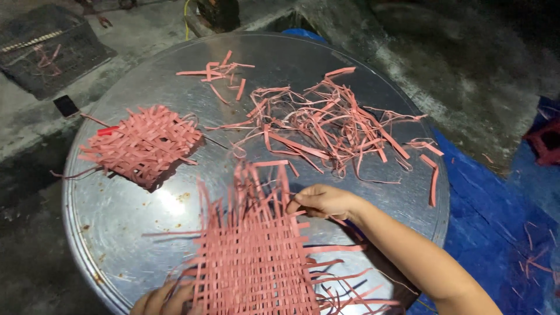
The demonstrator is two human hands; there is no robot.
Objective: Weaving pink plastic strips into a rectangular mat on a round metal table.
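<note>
Place: dark concrete floor, with a big round shiny metal tray [116,221] in the middle and a blue sheet [496,210] on the right.
Right hand: the right hand [322,201] pinches one thin pink strip at the right edge of the woven pink mat [251,256]. Fingers are bent tight on the strip. The bare arm runs off to the near right.
Left hand: the left hand [163,298] presses on the near left corner of the mat. Fingers lie spread out, holding nothing.
Mat: near side of the tray, half woven, loose ends sticking out.
Small mat: a small woven square [143,144] lies far left.
Loose strips: a tangled pile of pink strips [326,122] lies far right.
Crate: a dark crate [49,49] sits far left on the floor.
</note>
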